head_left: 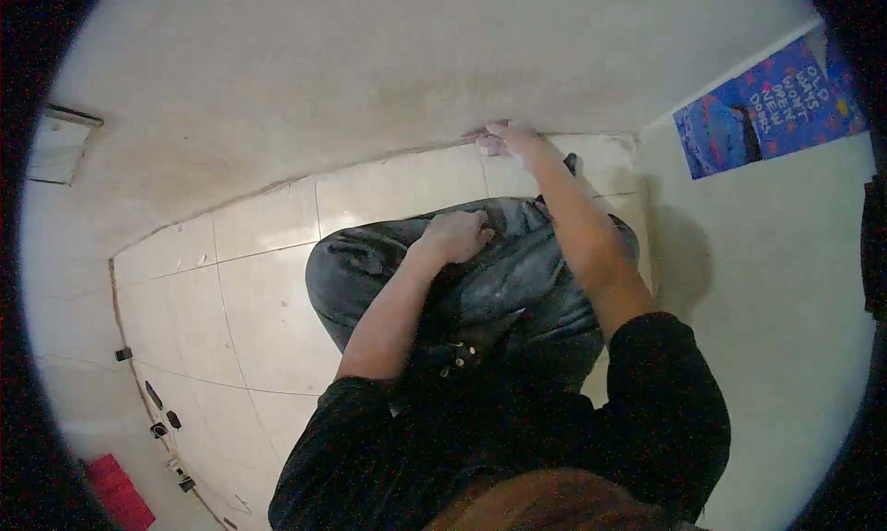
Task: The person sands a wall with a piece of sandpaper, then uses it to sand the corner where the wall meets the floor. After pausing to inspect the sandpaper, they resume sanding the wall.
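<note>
My right hand (504,138) reaches out to the foot of the wall (370,78), where the wall meets the tiled floor (370,198). Its fingers are bent together by a thin brownish thing at the wall's bottom edge, too small to make out. My left hand (455,236) rests on my dark trousers (499,281), near the knee, with its fingers curled in. Whether anything is inside those fingers is hidden. Pale dust seems to cover both hands.
A blue painted poster (799,97) with lettering is on the right wall. At the lower left lie cables, small black items (174,420) and a red object (120,494). A pale panel (60,147) is at the far left. A small dark object (571,163) is beside my right forearm.
</note>
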